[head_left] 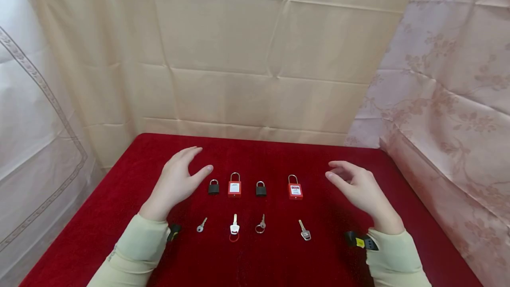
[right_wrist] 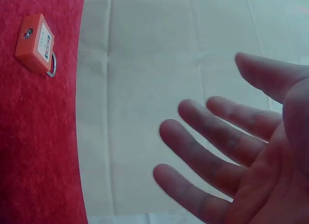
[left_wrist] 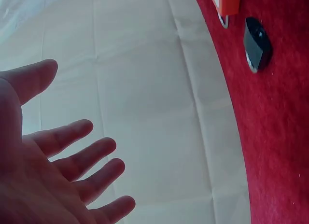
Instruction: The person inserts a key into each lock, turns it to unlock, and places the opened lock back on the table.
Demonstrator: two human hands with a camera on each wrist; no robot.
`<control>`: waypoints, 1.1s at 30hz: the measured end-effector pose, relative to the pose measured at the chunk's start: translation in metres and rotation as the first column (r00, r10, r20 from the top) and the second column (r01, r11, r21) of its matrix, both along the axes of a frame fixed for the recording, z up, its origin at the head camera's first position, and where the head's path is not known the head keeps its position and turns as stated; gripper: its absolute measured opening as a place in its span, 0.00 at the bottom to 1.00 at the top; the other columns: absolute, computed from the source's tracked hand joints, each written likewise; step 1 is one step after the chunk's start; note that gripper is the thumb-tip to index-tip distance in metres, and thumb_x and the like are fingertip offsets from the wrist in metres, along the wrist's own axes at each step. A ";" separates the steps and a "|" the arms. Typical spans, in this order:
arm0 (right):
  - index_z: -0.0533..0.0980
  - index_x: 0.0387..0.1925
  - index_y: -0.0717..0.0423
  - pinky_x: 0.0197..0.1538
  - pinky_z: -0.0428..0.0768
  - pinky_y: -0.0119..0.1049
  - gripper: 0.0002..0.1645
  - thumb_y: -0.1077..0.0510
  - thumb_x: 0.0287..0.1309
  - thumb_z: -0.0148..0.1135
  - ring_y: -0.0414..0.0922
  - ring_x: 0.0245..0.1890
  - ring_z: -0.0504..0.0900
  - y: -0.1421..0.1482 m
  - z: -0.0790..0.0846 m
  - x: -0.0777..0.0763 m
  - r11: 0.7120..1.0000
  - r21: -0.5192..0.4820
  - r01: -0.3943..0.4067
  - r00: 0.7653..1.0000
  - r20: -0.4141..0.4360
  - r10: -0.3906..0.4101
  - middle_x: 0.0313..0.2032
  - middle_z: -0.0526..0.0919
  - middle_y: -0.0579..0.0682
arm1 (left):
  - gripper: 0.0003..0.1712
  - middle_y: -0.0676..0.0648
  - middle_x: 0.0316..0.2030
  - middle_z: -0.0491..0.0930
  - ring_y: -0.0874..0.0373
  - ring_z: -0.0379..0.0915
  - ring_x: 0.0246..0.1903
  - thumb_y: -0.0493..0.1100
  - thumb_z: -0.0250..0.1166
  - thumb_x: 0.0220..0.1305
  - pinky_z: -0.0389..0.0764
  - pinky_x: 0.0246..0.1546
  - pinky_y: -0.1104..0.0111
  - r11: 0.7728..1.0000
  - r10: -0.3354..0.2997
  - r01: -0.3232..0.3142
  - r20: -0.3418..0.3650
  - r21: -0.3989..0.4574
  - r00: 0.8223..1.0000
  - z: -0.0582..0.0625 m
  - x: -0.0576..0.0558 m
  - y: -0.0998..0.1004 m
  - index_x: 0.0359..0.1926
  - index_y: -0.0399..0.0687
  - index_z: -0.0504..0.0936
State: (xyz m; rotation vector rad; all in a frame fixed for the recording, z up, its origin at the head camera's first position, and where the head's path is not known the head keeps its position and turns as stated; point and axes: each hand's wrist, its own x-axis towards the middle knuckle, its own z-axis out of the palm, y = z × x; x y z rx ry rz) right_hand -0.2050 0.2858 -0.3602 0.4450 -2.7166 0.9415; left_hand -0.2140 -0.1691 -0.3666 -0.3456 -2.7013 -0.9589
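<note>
My left hand [head_left: 177,180] hovers left of the padlocks, fingers spread and holding nothing. On the other side my right hand [head_left: 358,187] is raised with relaxed fingers, also holding nothing. Between them stretches a row: a black padlock [head_left: 213,188], a red padlock [head_left: 234,188] with a white label, a second black padlock [head_left: 260,189] and a second red padlock [head_left: 295,191]. Nearer me lie a small key [head_left: 202,225], a key with a red ring [head_left: 234,226], a key on a metal ring [head_left: 262,223] and a larger key [head_left: 304,230]. The left hand is nearest the first black padlock.
A red cloth [head_left: 271,265] covers the table. Behind it hangs a beige curtain [head_left: 239,56], with a floral curtain [head_left: 450,79] at the right and a white curtain [head_left: 36,123] at the left. Both wrists wear dark straps.
</note>
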 end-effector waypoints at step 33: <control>0.80 0.25 0.46 0.28 0.73 0.40 0.12 0.49 0.51 0.78 0.42 0.22 0.74 -0.045 -0.025 0.007 0.935 0.330 -0.131 0.907 0.420 -0.021 0.20 0.78 0.41 | 0.30 0.44 0.59 0.79 0.45 0.74 0.59 0.54 0.71 0.63 0.73 0.60 0.50 0.985 -0.125 0.131 0.059 -0.110 0.990 -0.026 0.010 0.046 0.61 0.43 0.81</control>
